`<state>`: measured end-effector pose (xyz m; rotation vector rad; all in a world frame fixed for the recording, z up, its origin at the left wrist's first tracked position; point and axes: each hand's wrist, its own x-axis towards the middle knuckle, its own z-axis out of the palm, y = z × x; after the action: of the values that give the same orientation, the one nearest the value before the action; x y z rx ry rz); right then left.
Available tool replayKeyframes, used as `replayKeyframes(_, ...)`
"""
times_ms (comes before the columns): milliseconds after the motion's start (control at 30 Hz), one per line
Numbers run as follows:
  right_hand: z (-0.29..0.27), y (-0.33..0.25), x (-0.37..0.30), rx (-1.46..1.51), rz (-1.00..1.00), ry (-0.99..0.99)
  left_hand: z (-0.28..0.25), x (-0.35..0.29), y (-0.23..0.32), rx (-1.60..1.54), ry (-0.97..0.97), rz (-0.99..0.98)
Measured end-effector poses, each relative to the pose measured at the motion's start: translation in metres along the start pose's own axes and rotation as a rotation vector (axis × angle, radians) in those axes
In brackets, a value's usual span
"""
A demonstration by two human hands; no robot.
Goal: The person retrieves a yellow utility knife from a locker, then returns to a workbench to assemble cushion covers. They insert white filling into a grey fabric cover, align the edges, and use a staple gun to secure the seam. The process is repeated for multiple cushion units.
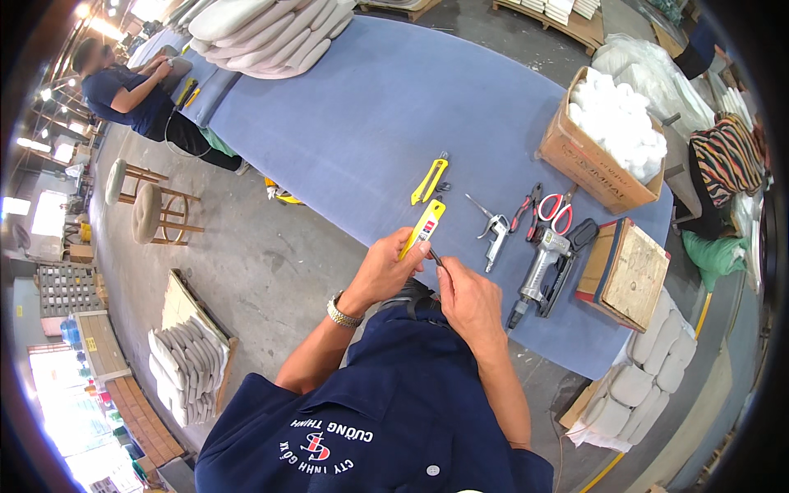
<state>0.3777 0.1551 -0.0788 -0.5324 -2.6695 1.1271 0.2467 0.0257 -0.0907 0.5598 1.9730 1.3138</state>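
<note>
Pinching the yellow case (426, 220), long axis slanting away and rightward, it's the left hand (382, 267); right hand (471, 302), just beside, grips a dark strip (435, 257).

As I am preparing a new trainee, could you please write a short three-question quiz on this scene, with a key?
1. What is the main colour of the slim flat object in the left grip?
2. True or false: the yellow cutter lies left of the silver blow gun.
3. The cardboard box holds: (a) scissors, (b) white fluffy pieces, (c) stools?

Key: 1. Yellow. 2. True. 3. b.
</note>
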Motion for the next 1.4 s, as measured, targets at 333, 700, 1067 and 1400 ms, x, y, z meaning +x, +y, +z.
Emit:
replayKeyframes(333,0.014,-0.001,-0.009,-0.146,-0.139,0.108,-0.01,-0.018,-0.009,0.115,0.079,0.048)
replayKeyframes(700,0.02,0.033,-0.011,-0.33,0.015,-0.083,-0.024,-0.024,-0.018,0.175,0.303,0.052)
replayKeyframes(1067,0.038,0.206,0.057,-0.427,0.51,0.137,-0.015,-0.017,0.017,0.197,0.149,0.284)
replayKeyframes(1400,0.017,0.064,0.003,0.877,0.217,-0.104,0.019,-0.03,-0.03,0.346,0.009,0.48)
